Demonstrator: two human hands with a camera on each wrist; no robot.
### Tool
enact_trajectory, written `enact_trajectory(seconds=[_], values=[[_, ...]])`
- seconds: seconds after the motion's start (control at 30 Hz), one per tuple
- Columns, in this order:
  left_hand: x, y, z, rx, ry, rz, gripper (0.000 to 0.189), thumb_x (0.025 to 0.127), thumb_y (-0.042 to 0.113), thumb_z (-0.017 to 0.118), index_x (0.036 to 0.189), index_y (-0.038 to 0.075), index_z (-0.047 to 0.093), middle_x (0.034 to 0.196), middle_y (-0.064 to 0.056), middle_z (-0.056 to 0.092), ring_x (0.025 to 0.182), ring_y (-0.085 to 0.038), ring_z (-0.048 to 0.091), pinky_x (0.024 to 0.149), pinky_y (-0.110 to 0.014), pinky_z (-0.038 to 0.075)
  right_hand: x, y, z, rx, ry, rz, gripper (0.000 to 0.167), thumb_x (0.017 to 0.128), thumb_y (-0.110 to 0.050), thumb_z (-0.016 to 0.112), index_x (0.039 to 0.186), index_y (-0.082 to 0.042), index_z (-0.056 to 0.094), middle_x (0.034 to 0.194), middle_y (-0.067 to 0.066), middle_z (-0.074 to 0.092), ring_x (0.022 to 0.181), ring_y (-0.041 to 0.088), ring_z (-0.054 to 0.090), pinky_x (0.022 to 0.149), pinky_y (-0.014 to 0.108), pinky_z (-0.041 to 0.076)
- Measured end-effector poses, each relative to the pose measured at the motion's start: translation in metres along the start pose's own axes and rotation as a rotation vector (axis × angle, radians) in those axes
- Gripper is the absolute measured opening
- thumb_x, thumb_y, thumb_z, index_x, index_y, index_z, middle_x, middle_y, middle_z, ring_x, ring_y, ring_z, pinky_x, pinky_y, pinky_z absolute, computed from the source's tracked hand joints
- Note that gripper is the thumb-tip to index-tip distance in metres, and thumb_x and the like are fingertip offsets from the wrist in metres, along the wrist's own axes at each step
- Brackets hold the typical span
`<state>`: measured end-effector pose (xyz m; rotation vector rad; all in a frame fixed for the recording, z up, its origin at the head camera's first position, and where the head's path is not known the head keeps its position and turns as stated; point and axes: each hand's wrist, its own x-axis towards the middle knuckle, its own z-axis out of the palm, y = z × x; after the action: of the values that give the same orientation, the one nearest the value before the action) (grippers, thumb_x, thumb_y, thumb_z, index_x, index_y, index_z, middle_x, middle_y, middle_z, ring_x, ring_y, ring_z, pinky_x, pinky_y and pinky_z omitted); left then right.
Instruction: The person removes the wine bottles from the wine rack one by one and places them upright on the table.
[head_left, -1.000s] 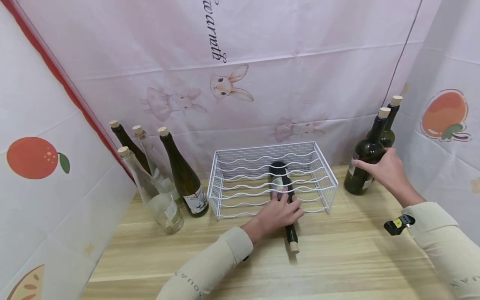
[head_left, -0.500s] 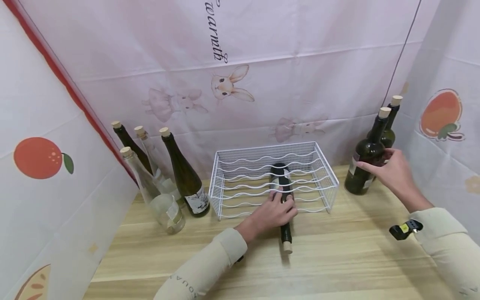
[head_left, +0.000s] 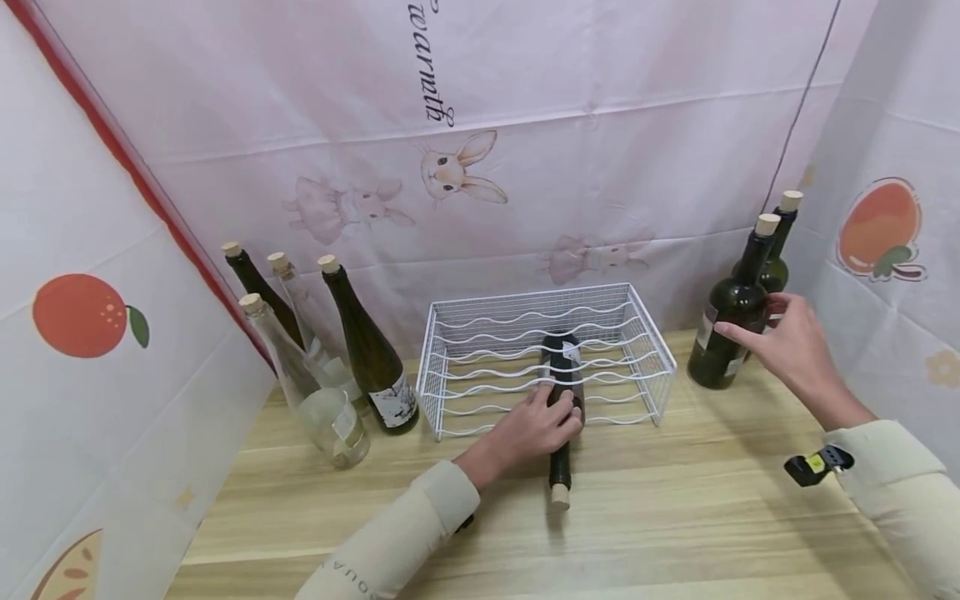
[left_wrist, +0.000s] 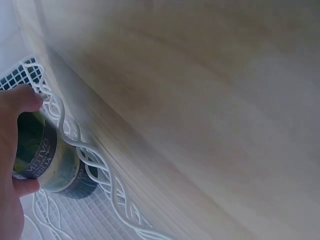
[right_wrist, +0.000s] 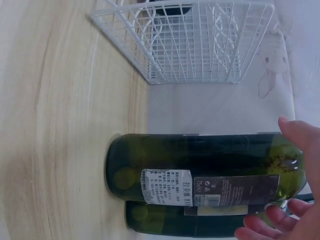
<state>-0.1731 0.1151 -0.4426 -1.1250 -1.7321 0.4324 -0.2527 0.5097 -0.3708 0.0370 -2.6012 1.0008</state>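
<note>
A white wire rack (head_left: pixel 656 383) with wavy bars stands on the table. A dark wine bottle (head_left: pixel 560 467) lies on its side in it, its corked neck sticking out towards me. My left hand (head_left: pixel 534 425) grips this bottle from above at its shoulder; the left wrist view shows thumb and finger on the labelled glass (left_wrist: pixel 37 155). To the right, my right hand (head_left: pixel 798 354) is around an upright corked wine bottle (head_left: pixel 716 362). In the right wrist view, fingers curl against its back label (right_wrist: pixel 235 190), and the thumb lies by the opposite side. Part of this hand is hidden.
Directly behind the right-hand bottle stands another dark corked bottle (head_left: pixel 776 273). Left of the rack is a group of several upright corked bottles, among them a clear one (head_left: pixel 330 417) and a dark one with a picture label (head_left: pixel 375 358). Printed cloth (head_left: pixel 525 192) hangs behind the table.
The lying bottle's neck has swung left and its base has come slightly nearer, with my left hand following. My right hand has shifted a little rightwards; its bottle has stayed in place.
</note>
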Motion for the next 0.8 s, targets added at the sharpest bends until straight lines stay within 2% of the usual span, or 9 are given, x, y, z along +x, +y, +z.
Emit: enact_trajectory(seconds=[0.17, 0.3, 0.43, 0.6, 0.8], values=[[-0.003, -0.002, 0.0, -0.017, 0.041, -0.024, 0.01, 0.102, 0.001, 0.056, 0.1, 0.009, 0.062, 0.099, -0.006, 0.069, 0.078, -0.023, 0.068, 0.085, -0.033, 0.063, -0.005, -0.004, -0.002, -0.013, 0.006, 0.002, 0.104, 0.089, -0.055, 0.075, 0.153, 0.013, 0.03, 0.138, 0.042, 0.046, 0.12, 0.056, 0.051, 0.093, 0.067, 0.046], [-0.009, 0.002, 0.005, -0.052, 0.04, -0.057, 0.02, 0.106, -0.001, 0.045, 0.102, 0.008, 0.062, 0.1, -0.008, 0.069, 0.082, -0.025, 0.07, 0.087, -0.036, 0.064, -0.009, -0.007, -0.002, -0.032, 0.017, -0.009, 0.103, 0.089, -0.056, 0.075, 0.152, 0.013, 0.032, 0.138, 0.041, 0.046, 0.118, 0.054, 0.051, 0.088, 0.063, 0.047], [-0.016, 0.005, 0.007, -0.092, -0.017, -0.105, 0.036, 0.109, -0.002, 0.032, 0.106, 0.009, 0.066, 0.105, -0.008, 0.068, 0.09, -0.028, 0.071, 0.092, -0.038, 0.063, -0.013, -0.009, -0.002, -0.053, 0.033, -0.037, 0.101, 0.088, -0.054, 0.077, 0.15, 0.014, 0.035, 0.137, 0.04, 0.045, 0.112, 0.051, 0.051, 0.082, 0.057, 0.047], [-0.022, 0.008, 0.003, -0.136, -0.036, -0.137, 0.027, 0.106, -0.002, 0.042, 0.112, 0.009, 0.066, 0.111, -0.01, 0.069, 0.1, -0.031, 0.072, 0.097, -0.039, 0.062, -0.019, -0.012, -0.003, -0.059, 0.043, -0.067, 0.1, 0.087, -0.051, 0.079, 0.149, 0.015, 0.036, 0.137, 0.041, 0.043, 0.106, 0.048, 0.047, 0.082, 0.058, 0.043], [-0.027, 0.01, -0.005, -0.196, -0.053, -0.17, 0.021, 0.101, 0.003, 0.054, 0.117, 0.009, 0.066, 0.117, -0.011, 0.07, 0.109, -0.033, 0.071, 0.097, -0.038, 0.062, -0.026, -0.017, -0.002, -0.059, 0.042, -0.089, 0.099, 0.086, -0.05, 0.081, 0.148, 0.014, 0.038, 0.139, 0.042, 0.042, 0.112, 0.05, 0.046, 0.087, 0.065, 0.043]])
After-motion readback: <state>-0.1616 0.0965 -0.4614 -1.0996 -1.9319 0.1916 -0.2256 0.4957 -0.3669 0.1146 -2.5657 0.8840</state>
